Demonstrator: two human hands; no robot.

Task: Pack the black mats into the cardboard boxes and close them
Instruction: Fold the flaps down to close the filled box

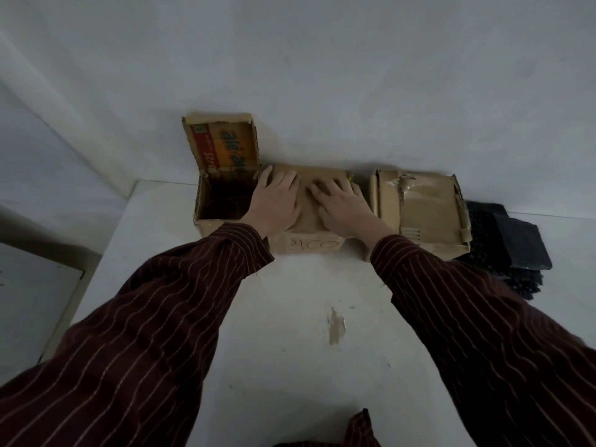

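Pressing flat on the top of the middle box [309,245] with both palms: left hand [274,204] spread over the left part of the top, right hand [338,204] over the right part, fingers straight on each, open and gripping nothing. Probably done to hold the flaps down and seat them level; judged as the closing step for this box. Contents hidden.

Set in a row of 3 along the wall [322,75] at the far edge of the desk [290,317]. Just left of the pressed one, the left box [209,225], open, with its printed lid [222,143] raised upright against the wall; too dark inside to tell of any mat. Just right, the right box [425,204], shut, with torn tape across its top. Past that, at the right end, a stack of black mats [503,246] lying on the desk outside any box, hence packing judged unfinished.

Only the right box between the hands and the mats, to be reached over or around. Raised lid close beside the left hand, easy to knock. Nearer the body, a chipped patch [337,327] in the desk surface and striped sleeves [161,317] across the foreground.
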